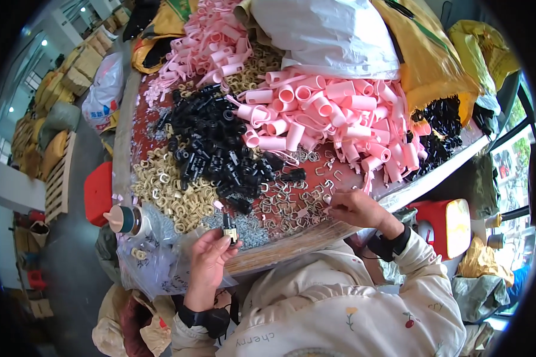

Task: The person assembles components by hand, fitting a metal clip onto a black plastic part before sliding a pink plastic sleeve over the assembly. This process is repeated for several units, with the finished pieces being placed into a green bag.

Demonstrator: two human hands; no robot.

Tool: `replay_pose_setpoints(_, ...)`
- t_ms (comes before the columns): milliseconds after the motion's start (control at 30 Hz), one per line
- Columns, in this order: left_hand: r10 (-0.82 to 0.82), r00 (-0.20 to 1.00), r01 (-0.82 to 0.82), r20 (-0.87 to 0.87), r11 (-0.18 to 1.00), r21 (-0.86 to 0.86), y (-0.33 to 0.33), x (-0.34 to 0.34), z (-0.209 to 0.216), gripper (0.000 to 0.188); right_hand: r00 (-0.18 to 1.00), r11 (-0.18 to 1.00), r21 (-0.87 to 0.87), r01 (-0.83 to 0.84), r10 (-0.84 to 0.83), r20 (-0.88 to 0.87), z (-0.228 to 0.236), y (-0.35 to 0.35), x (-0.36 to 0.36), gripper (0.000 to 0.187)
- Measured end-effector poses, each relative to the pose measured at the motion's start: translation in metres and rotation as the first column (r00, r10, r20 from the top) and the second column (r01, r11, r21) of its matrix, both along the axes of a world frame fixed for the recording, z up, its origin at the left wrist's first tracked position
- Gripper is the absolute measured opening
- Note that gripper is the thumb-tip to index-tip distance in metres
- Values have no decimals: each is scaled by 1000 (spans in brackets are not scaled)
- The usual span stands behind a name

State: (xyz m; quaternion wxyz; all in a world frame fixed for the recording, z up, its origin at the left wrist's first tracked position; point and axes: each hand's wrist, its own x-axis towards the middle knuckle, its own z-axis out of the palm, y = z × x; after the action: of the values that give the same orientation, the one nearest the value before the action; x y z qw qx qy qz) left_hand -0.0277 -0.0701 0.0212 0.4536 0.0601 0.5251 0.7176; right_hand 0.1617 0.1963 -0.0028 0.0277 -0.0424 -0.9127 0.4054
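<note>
Between the thumb and fingers of my left hand [210, 257] is a small black plastic part [227, 221], held upright, with a cream piece on its lower end. My right hand [358, 208] is over the table's front edge, fingertips pinched together; what they hold, if anything, is too small to make out. Beside those fingertips, bent metal clips [292, 196] lie scattered. Behind my left hand, cream ring-like pieces [173, 193] form a pile, with tiny silvery bits [241, 231] spread along the edge. A heap of black plastic parts [211, 140] rises in the middle.
Pink tubular parts [339, 116] are heaped at the back right, more pink pieces [211, 35] at the back left. A white sack [327, 35] and a yellow sack [435, 56] stand behind. A capped bottle [125, 219] and clear plastic bags [152, 262] are left, a red container [441, 226] right.
</note>
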Motion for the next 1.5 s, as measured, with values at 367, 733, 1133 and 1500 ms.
replay_pose_setpoints(367,-23,1000,23,-18,1000,3,8,-3,-7,19,924,859,416,300,-370,98,-15,-14,-10,23)
replay_pose_setpoints(733,29,999,-28,-43,999,30,-4,-2,-8,20,888,792,472,386,-458,42,-26,-28,-14,20)
replay_pose_setpoints(1133,2,999,-1,-42,1000,27,-2,11,-4,17,962,798,556,233,-274,-10,-28,-23,-1,16)
replay_pose_setpoints(1500,31,999,-31,-9,999,14,-4,4,-11,19,941,742,646,179,-321,107,-26,-35,0,19)
